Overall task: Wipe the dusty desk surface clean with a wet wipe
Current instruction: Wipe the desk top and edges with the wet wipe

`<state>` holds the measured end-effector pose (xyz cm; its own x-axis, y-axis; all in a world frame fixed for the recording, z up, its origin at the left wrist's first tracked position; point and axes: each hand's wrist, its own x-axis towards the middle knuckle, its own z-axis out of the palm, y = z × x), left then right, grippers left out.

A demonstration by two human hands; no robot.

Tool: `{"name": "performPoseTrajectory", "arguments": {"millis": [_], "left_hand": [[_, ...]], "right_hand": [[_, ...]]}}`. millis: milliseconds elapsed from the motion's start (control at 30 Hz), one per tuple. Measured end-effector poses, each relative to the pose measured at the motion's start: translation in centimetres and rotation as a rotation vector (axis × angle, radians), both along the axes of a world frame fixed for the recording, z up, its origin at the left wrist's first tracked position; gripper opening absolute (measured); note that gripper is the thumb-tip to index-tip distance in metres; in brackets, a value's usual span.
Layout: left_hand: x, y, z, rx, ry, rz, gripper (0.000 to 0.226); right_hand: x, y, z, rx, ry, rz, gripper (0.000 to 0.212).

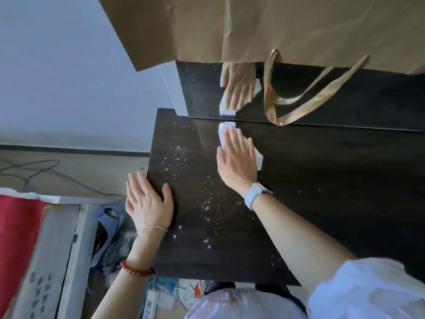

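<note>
Head view looks down over my two arms onto the dark wood-grain surface (322, 180). My right hand (238, 157) lies flat, fingers (232, 139) straight and together, pressing the white wet wipe (224, 128) onto the surface near its far edge, just beside the mirror (345, 100) that stands along the back. The wipe shows beyond my fingertips and again at the right side of my palm. A pale watch (252, 195) sits on that wrist. My left hand (148, 201) rests open on the left edge of the surface, fingers spread, holding nothing; a thin chain and a red bead bracelet (137, 269) circle that wrist. Bright dust specks (179, 155) are scattered between my hands. A brown paper bag (253, 26) hangs above, its gold ribbon handle (299, 104) drooping before the mirror, which reflects my wiping hand.
</note>
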<state>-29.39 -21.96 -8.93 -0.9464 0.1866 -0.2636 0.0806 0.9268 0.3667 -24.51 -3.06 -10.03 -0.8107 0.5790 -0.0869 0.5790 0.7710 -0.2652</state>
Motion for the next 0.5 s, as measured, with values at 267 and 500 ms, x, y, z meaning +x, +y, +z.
{"name": "performPoseTrajectory", "arguments": {"millis": [267, 500], "left_hand": [[-0.4, 0.0, -0.1, 0.007, -0.017, -0.028, 0.057], [-0.6, -0.7, -0.1, 0.038, -0.022, -0.07, 0.062]], "right_hand": [[1.2, 3.0, 0.5, -0.048, 0.022, -0.52, 0.055], [-7.0, -5.4, -0.1, -0.083, 0.018, -0.14, 0.058]]}}
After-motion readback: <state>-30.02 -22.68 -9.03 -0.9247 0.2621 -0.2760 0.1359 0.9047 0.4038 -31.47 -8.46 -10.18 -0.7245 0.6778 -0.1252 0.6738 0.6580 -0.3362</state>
